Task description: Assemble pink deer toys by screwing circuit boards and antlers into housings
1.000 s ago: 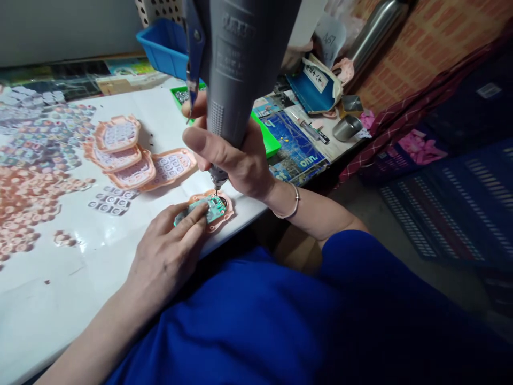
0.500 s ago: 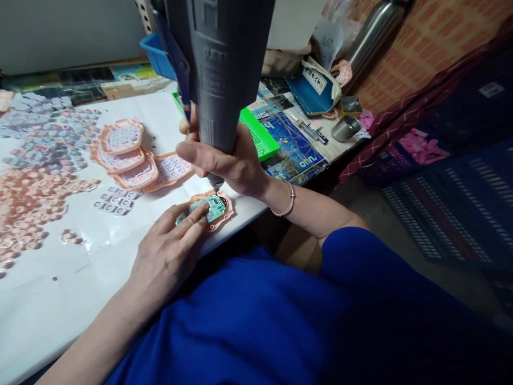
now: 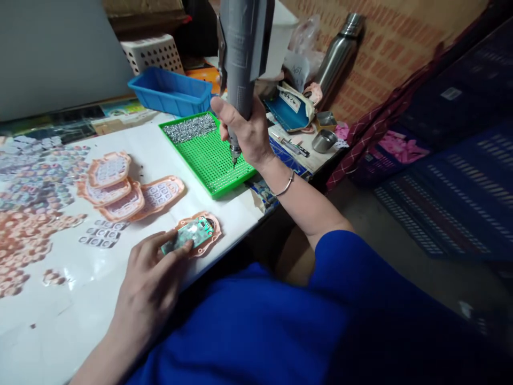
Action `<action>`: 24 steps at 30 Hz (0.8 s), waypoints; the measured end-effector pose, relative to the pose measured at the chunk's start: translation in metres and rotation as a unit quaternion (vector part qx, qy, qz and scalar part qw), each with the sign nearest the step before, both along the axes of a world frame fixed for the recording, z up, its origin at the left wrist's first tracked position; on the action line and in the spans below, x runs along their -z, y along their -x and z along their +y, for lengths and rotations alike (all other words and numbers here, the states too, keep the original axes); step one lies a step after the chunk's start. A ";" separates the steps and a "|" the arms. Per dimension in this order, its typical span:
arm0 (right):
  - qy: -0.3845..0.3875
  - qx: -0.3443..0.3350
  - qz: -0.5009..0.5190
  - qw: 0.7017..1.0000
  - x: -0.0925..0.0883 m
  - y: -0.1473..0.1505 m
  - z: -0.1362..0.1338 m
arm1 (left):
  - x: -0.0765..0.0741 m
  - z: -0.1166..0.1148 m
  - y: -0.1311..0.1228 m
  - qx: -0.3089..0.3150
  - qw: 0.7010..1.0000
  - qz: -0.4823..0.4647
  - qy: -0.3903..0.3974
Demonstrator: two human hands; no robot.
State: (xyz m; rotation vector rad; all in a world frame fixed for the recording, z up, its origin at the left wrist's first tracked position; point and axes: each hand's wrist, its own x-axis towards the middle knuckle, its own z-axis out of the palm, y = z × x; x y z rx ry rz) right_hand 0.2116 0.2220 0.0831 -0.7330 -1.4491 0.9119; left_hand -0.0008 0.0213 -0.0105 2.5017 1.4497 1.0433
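My right hand is wrapped around a grey electric screwdriver, held upright with its bit pointing down over the near part of a green perforated tray. Small silver screws lie heaped along the tray's far side. On the white tabletop, my left hand grips a green circuit board between thumb and fingers. The board sits in a peach plastic shell, whose left end is hidden by the hand.
Stacked peach shells with keypads stand left of the tray, beside loose grey key sheets and piles of peach buttons. A blue bin is behind the tray. A steel bottle and metal cup stand at the right.
My right hand has lifted the screwdriver off the circuit board and carried it away over the green tray. The left hand stays on the board, its fingers drawn back. The view has shifted.
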 end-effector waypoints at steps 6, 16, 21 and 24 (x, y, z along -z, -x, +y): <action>0.048 0.004 0.005 0.999 0.024 0.001 0.018 | -0.001 0.001 0.000 0.001 1.000 -0.009 0.013; 0.025 0.005 0.075 0.997 0.031 0.006 0.006 | 0.000 -0.002 0.000 -0.002 0.999 -0.039 0.029; 0.024 0.008 0.021 0.999 0.032 0.005 0.012 | 0.001 -0.002 0.003 -0.017 0.997 -0.057 0.043; 0.025 0.011 0.005 1.000 0.031 0.005 0.012 | -0.001 -0.001 0.002 -0.032 0.995 -0.073 0.061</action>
